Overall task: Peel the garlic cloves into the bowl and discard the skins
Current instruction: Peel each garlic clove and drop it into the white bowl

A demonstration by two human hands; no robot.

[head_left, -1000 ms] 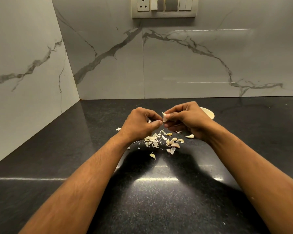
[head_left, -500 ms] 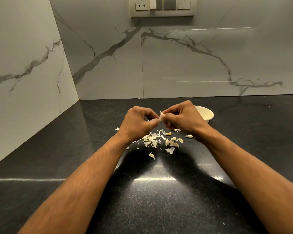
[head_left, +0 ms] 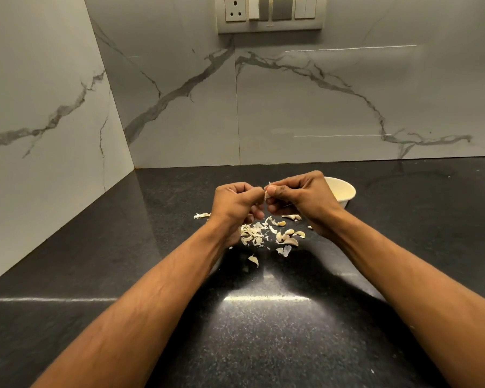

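Hands now lifted clear of the bowl (head_left: 345,191), both hands' fingers (head_left: 275,190) pinch a garlic clove (head_left: 267,194) mid-peel; stripping the remaining skin likely comes next.

Head view — looking forward and down (wide angle) at a near black counter (head_left: 95,275) corner.

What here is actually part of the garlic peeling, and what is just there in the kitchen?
Part of the job:
- garlic clove, pinched between the left hand and right hand
- unpeeled cloves on the counter
- skins piled below the hands
- bowl behind the right hand

Just there:
- black counter
- marble wall
- switch panel
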